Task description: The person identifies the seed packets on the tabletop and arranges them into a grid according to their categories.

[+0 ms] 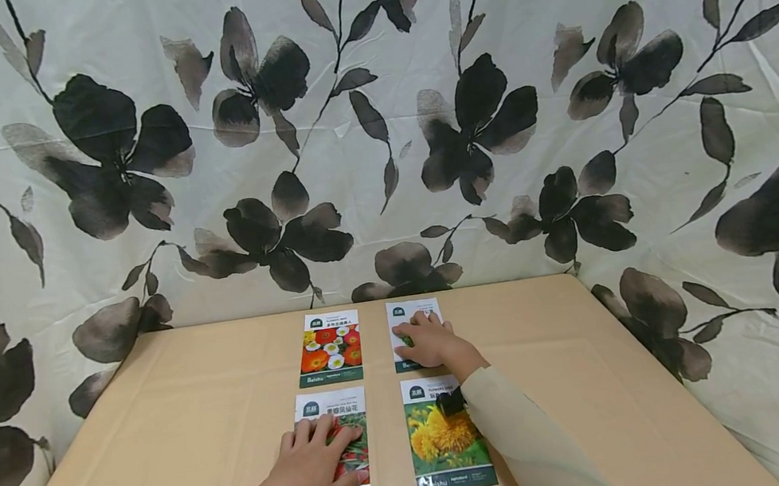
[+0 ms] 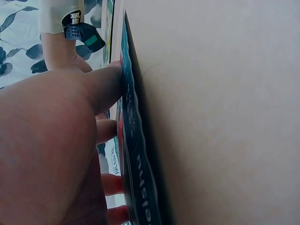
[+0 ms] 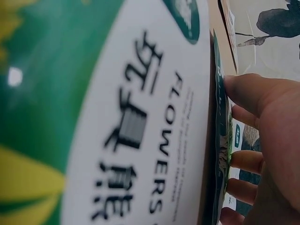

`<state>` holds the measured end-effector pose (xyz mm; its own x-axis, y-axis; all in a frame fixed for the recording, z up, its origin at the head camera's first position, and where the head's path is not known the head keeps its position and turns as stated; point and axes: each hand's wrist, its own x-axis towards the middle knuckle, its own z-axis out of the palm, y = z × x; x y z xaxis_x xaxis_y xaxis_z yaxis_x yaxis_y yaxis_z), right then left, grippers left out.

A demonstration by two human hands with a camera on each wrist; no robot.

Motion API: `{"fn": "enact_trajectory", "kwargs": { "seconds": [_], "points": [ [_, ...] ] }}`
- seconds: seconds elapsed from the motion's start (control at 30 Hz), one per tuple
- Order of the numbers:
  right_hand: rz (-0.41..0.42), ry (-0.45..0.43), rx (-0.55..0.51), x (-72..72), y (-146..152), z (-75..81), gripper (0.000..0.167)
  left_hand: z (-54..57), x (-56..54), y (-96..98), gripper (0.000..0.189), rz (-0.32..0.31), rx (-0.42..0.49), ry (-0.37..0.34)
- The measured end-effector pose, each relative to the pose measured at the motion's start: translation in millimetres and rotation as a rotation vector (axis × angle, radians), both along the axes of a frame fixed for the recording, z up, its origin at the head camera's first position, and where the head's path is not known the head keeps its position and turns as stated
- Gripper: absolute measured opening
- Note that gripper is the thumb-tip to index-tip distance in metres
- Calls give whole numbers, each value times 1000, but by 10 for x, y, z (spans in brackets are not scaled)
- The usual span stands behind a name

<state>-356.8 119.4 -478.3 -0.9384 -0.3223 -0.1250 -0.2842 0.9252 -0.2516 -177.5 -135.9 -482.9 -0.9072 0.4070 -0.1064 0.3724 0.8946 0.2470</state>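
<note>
Four flat seed packets lie on the table in two rows of two. My left hand [image 1: 307, 470] rests, fingers spread, on the lower left packet [image 1: 332, 404], which shows red flowers. In the left wrist view, the thumb and fingertips press on that packet's face near its dark green edge [image 2: 136, 126]. My right hand [image 1: 433, 342] lies over the upper right packet [image 1: 408, 310] and hides most of its picture. The right wrist view shows the fingertips touching that packet [image 3: 219, 140].
The upper left packet [image 1: 329, 350] has red, orange and white flowers. A packet with yellow flowers [image 1: 448, 437] lies at the lower right, partly under the right wrist's black camera [image 1: 451, 403]. Behind the tan table [image 1: 201, 425] hangs a floral cloth [image 1: 379, 148].
</note>
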Motion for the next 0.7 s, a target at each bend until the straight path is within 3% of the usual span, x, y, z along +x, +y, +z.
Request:
{"fn": "enact_trajectory", "kwargs": {
  "seconds": [0.7],
  "points": [
    [-35,0,2,134,-61,0,55,-26,72,-71,62,-21,8,13]
  ]
}}
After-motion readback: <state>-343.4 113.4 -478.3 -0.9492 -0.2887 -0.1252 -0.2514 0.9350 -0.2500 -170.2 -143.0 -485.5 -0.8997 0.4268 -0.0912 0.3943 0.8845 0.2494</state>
